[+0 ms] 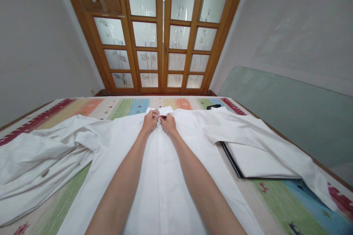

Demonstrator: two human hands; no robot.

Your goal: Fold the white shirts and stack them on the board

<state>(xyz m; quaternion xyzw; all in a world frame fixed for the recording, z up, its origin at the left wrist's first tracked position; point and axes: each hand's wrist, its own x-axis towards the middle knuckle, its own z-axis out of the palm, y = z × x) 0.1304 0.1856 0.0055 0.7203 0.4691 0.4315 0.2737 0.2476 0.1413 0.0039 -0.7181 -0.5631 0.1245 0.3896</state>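
A white shirt (162, 176) lies flat, front up, on a striped cover (286, 202). Its long axis runs straight away from the person, collar (160, 110) at the far end, hem toward the body, with the button placket down the middle between the forearms. The left hand (150, 120) and right hand (168, 123) meet just below the collar, fingertips pinched together on the top of the placket; both are closed on the shirt's cloth there, and something small and red shows between them, too small to tell. From the grip, the left sleeve (41, 154) sprawls out and rumples to the left; the right sleeve (264, 136) stretches to the right and nearer, draping over a folded white piece on a dark board (231, 161). Beyond the grip, to the right past the collar, lies a small black object (213, 107). Wooden doors (162, 33) stand beyond.
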